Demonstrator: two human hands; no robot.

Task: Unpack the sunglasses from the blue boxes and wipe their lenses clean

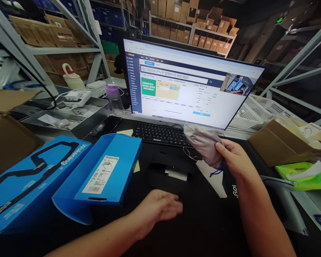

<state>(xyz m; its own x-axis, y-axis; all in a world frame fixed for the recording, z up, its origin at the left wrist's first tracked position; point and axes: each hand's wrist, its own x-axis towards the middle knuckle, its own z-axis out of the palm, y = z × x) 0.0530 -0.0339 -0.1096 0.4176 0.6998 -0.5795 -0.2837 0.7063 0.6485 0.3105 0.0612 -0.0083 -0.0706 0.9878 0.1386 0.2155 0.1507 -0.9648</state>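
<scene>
The person's right hand (pixel 232 154) grips a grey drawstring pouch (pixel 204 144) at four o'clock; the left hand (pixel 163 206) hangs half-open at six.

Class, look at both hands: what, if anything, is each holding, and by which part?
The right hand holds the pouch by its right edge, toward the end with the blue cord. Nothing shows in the left hand.

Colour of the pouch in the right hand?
Light grey: the pouch in the right hand shows best in the head view.
</scene>
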